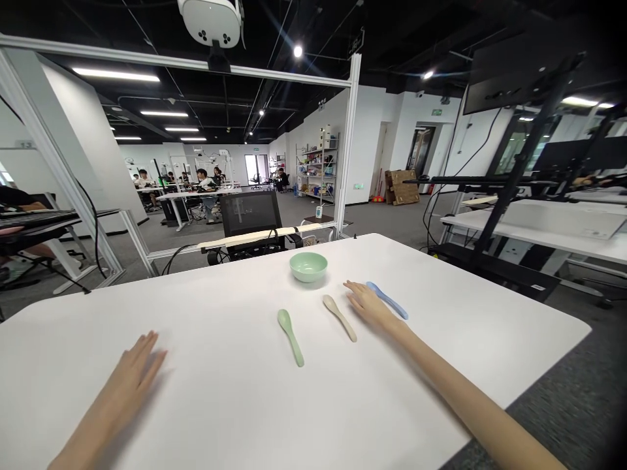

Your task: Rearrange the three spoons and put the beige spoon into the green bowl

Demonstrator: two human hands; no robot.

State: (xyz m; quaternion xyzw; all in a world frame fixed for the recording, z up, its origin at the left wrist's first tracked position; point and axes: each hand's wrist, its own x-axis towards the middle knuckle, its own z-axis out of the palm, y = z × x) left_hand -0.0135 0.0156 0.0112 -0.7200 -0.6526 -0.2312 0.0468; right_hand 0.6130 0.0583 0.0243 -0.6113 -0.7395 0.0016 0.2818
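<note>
My left hand (138,360) lies flat on the white table (230,398), fingers stretched out, holding nothing. My right hand (368,303) reaches forward with its fingers flat on the table, touching or just beside a blue spoon (388,299) on its right. A beige spoon (339,317) lies just left of that hand. A green spoon (290,336) lies further left, near the table's middle. A pale green bowl (308,266) stands beyond the spoons toward the far edge.
A metal frame (347,140) with a white headset (211,21) on top rises behind the table, and a black office chair (251,215) stands there. A black stand and white desks are at the right. People sit at distant desks (193,193).
</note>
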